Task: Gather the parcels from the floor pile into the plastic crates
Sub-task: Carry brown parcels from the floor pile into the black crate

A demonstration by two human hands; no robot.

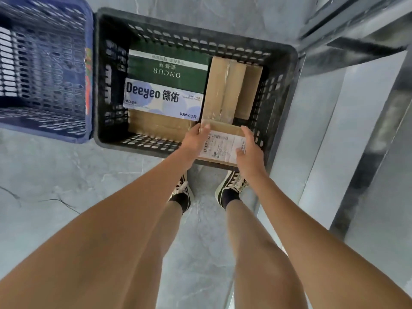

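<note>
A small cardboard parcel (223,139) with a white shipping label is held over the near right corner of the black plastic crate (196,39). My left hand (196,139) grips its left side and my right hand (249,150) grips its right side. Inside the crate lie a green box (169,68), a white and blue box (160,99), a taped brown carton (225,90) and another brown carton (156,126) at the near left.
A blue plastic crate (44,63) stands to the left, touching the black one. A grey metal frame (356,41) runs along the right side. My feet (207,190) stand on the grey marble floor just in front of the black crate.
</note>
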